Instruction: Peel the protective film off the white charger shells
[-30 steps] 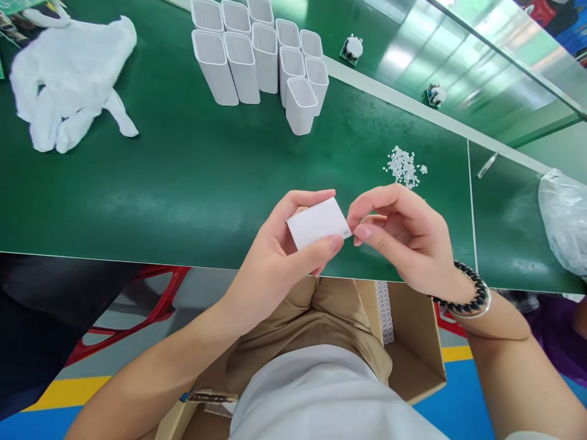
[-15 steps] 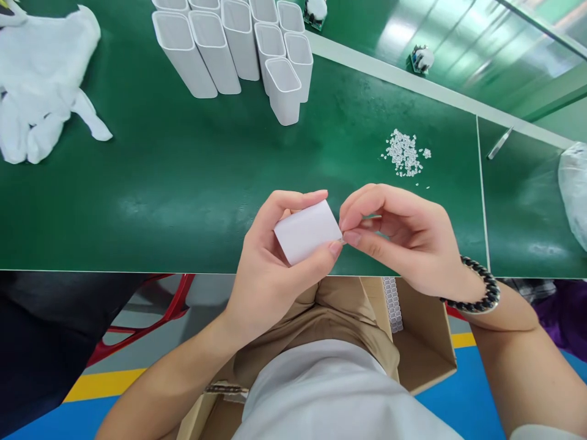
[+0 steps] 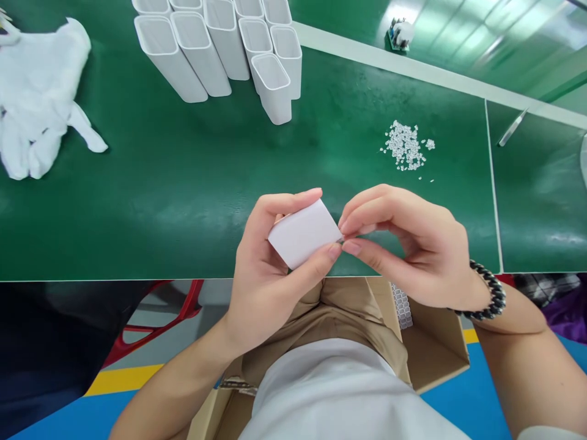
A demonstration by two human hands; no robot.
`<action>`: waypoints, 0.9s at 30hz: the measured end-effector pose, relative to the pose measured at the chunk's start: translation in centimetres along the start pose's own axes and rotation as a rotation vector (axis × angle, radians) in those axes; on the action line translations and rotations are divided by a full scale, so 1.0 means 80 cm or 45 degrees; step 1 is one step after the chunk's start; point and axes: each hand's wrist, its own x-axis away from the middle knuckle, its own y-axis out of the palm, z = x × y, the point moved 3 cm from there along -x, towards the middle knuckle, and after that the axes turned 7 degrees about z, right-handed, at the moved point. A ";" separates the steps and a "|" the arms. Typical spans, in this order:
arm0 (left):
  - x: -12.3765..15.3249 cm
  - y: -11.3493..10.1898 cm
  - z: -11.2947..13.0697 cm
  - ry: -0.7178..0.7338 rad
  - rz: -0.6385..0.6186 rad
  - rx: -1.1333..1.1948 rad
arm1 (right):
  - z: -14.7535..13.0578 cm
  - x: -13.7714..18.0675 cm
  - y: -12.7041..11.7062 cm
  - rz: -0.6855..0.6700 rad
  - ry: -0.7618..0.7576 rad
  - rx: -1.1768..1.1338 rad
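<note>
Fingers of the left hand (image 3: 266, 269) clamped one white casing (image 3: 303, 233) above the near table edge, while the right hand (image 3: 413, 244) pinched its fingertips together at the casing's right corner, so fitting looked underway. Far left, ten or so open casings (image 3: 220, 49) stood finished-looking; one pile of tiny clear bits (image 3: 406, 145) waited right.

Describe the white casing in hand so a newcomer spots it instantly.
On the green table mat, look to the near edge, where two bare hands meet. The left hand grips a small white plastic casing; unlike the upright white plastic shells clustered at the far side, it lies tilted, off the mat.
</note>
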 end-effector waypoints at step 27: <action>0.000 0.010 0.011 0.477 0.029 -0.141 | -0.003 0.010 0.008 -0.234 -0.442 0.462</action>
